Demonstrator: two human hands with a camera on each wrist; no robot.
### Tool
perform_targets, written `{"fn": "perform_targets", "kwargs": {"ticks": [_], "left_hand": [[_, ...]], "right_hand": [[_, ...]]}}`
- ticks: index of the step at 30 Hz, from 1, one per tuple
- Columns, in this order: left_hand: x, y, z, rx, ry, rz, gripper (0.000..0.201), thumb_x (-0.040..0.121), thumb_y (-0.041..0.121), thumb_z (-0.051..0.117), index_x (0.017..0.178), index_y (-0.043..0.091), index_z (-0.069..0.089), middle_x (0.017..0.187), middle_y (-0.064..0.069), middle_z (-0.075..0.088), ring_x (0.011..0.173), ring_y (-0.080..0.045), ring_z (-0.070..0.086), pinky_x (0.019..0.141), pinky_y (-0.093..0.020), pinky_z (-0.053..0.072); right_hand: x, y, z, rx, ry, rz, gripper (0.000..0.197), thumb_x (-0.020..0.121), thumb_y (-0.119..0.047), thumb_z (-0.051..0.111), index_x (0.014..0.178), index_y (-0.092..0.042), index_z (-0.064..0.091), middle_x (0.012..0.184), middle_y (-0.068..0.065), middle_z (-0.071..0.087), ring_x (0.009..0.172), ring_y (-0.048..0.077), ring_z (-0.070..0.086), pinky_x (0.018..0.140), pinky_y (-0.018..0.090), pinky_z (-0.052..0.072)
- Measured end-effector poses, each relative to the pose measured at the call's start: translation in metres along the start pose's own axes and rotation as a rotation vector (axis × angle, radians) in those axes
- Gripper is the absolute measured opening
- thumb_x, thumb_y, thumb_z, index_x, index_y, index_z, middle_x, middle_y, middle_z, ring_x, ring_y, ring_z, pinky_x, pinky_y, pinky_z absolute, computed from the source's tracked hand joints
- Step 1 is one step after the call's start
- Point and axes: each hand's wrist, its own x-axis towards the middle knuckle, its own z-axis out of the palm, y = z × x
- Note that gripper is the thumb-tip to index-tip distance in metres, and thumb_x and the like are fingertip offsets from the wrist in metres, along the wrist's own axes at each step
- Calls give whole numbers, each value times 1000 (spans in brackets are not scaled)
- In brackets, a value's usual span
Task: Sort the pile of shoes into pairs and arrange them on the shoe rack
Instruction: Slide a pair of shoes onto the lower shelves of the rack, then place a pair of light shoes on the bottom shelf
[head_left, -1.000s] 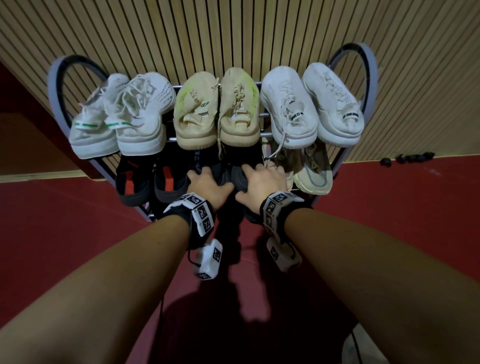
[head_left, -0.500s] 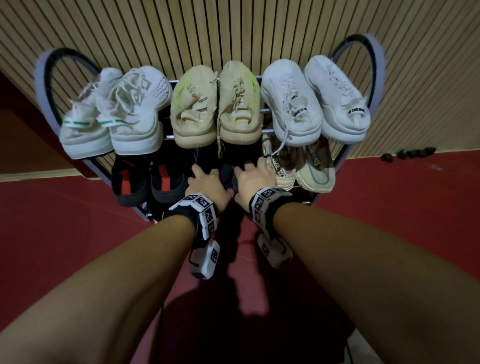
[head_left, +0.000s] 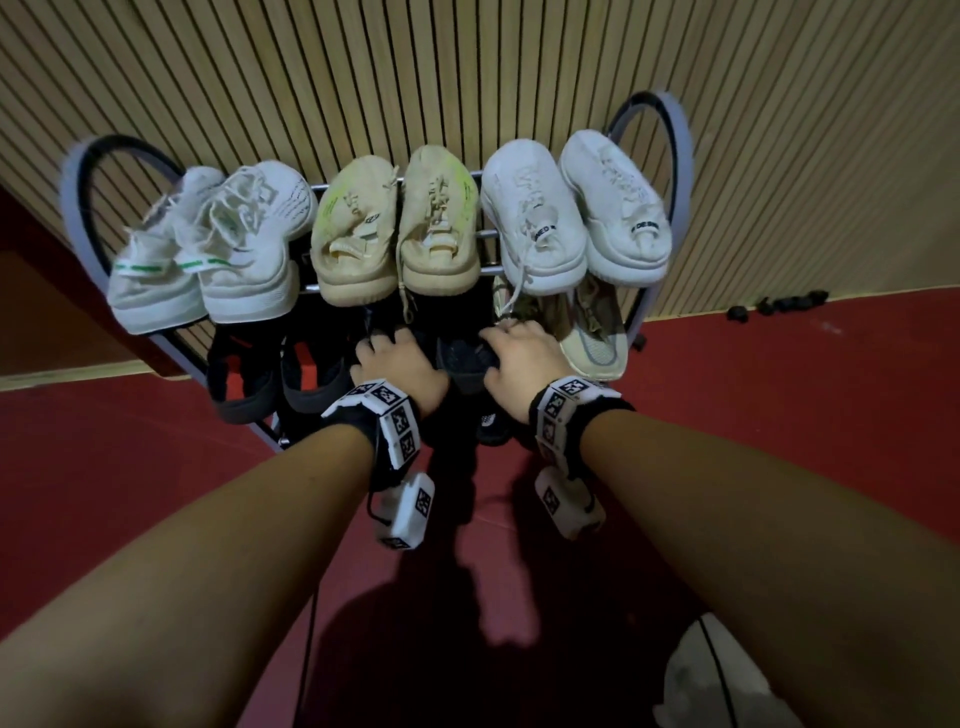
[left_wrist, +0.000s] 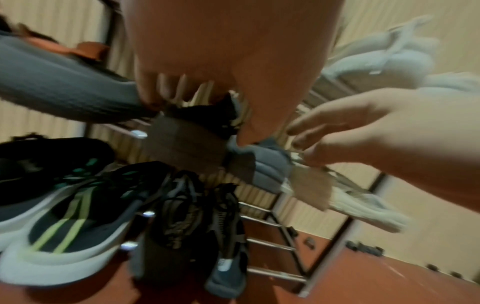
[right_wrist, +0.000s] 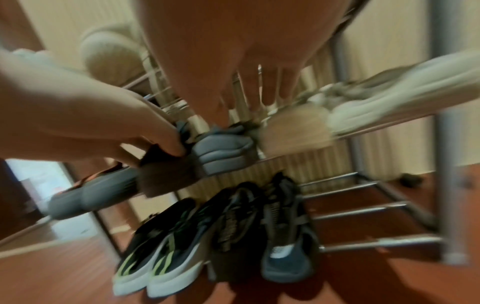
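The metal shoe rack (head_left: 681, 156) stands against a slatted wall. Both my hands reach into its middle shelf. My left hand (head_left: 400, 364) grips the heel of a dark shoe with a brown heel patch (left_wrist: 182, 142), fingers over the collar and thumb beside it. My right hand (head_left: 519, 358) pinches the heel of a dark grey shoe (right_wrist: 221, 152) right next to it. In the head view a strip of dark shoe (head_left: 465, 358) shows between the two hands. The toes of both shoes are hidden under the top shelf. The wrist views are blurred.
The top shelf holds white-and-green sneakers (head_left: 208, 270), beige shoes (head_left: 395, 234) and chunky white sneakers (head_left: 576, 218). Black-and-red sandals (head_left: 244, 374) sit left on the middle shelf, a beige sneaker (head_left: 597, 338) right. Below lie black sneakers with green stripes (left_wrist: 64, 216) and a dark blue sneaker (right_wrist: 285, 257).
Both hands have kept their hold on the dark shoes and pushed a little deeper under the top shelf. The head view has shifted slightly.
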Motion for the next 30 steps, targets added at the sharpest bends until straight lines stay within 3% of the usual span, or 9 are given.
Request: {"fn": "perform_targets", "kwargs": {"ticks": [6,12,15,18,20,22,24,28,30], "left_hand": [[-25,27,-9,-42,47,267,59,75,38,65,129,18,50,131,-14,46,123,-37,39,97,-46,37],[-48,47,4,40,37,528,51,73,31,63,123,28,58,137,-2,45,131,-30,33,108,-50,26],[-54,53,9,72,-73,642,49,76,30,61,125,31,57,148,5,36,142,-26,21,113,-53,20],[-56,57,13,101,-183,680,51,80,30,59,130,35,53,155,10,26,145,-24,16,113,-57,18],[-56,58,14,107,-205,677,52,80,30,58,131,36,52,157,10,23,145,-24,16,113,-59,17],[-56,58,14,101,-205,670,52,79,30,59,130,37,52,156,10,24,144,-22,19,112,-60,17],[-55,60,14,97,-211,666,54,79,30,59,132,38,49,156,10,24,144,-20,21,112,-62,16],[-56,61,14,129,-219,671,59,79,32,59,136,37,43,155,7,23,143,-22,20,111,-64,15],[-56,61,14,140,-212,673,59,79,32,59,136,36,43,154,6,25,142,-22,21,111,-64,17]], "right_hand": [[-26,53,-19,37,279,287,30,78,-20,56,105,-13,66,108,12,55,107,34,47,85,37,39],[-47,91,-25,286,172,735,40,84,-27,57,121,-13,50,126,16,44,116,38,44,93,41,40],[-42,97,-23,572,42,839,45,90,-27,54,128,-4,45,118,19,56,96,34,56,78,35,43],[-33,95,-22,1001,37,971,40,93,-23,57,118,8,56,93,18,60,78,30,59,58,35,44],[-30,96,-20,1202,24,1043,33,93,-23,58,110,6,59,95,19,65,81,33,67,55,33,48],[-28,99,-17,1272,6,1054,32,91,-26,61,106,2,58,102,23,69,93,34,71,65,36,53],[-26,102,-19,1302,-10,1041,38,90,-30,64,110,2,57,89,24,72,88,32,72,77,38,57],[-23,104,-27,1340,-83,1088,26,98,-18,53,117,-2,54,61,13,69,67,19,67,66,29,54],[-22,106,-28,1360,-101,1120,23,100,-13,46,119,-1,52,66,14,69,66,18,68,62,29,56]]}}
